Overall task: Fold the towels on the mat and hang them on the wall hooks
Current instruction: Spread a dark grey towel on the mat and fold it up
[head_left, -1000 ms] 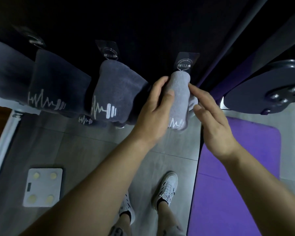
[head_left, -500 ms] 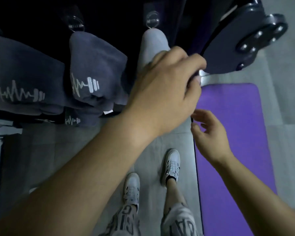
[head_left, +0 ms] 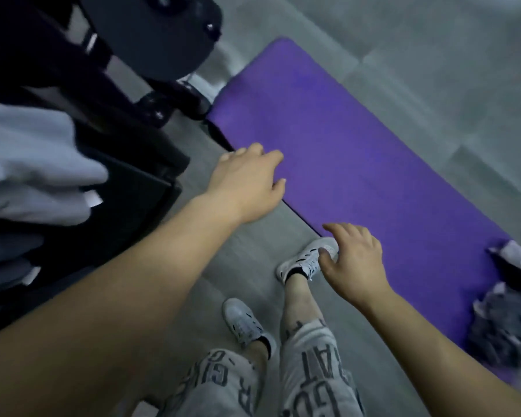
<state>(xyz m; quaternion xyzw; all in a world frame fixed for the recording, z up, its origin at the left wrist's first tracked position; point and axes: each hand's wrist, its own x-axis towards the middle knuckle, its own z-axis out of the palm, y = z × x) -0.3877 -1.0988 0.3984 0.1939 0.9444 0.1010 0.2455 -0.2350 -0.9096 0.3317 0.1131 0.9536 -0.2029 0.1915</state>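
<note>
**Down by the mat (head_left: 358,152): both hands empty, next towel waiting**

Down at the bottom of the view it's just printed shorts (head_left: 310,368) and two white shoes (head_left: 306,257) on the grey floor (head_left: 238,266), with the front shoe right at the mat's edge. A bit further out, both hands are free. The left hand (head_left: 247,182) hangs over the mat's near edge, fingers loose and slightly curled, pinching nothing. The right hand (head_left: 354,263) floats above the front shoe, fingers spread, also empty.

My guess is they're out like that because the person's about to go for the next towel. That'd be the crumpled grey pile (head_left: 506,326) at the right edge of the frame, lying on the mat's end, well apart from either hand and too blurry to count.

Off to the left, hung towels (head_left: 33,164) bunch against the dark wall, pale one on top; the hooks aren't in view. Farthest up, a dark gym machine (head_left: 157,34) stands just beside the mat's far corner. Only bare mat sits between hands and pile, so the reach looks easy, though probably with a bend or a step to the right.
</note>
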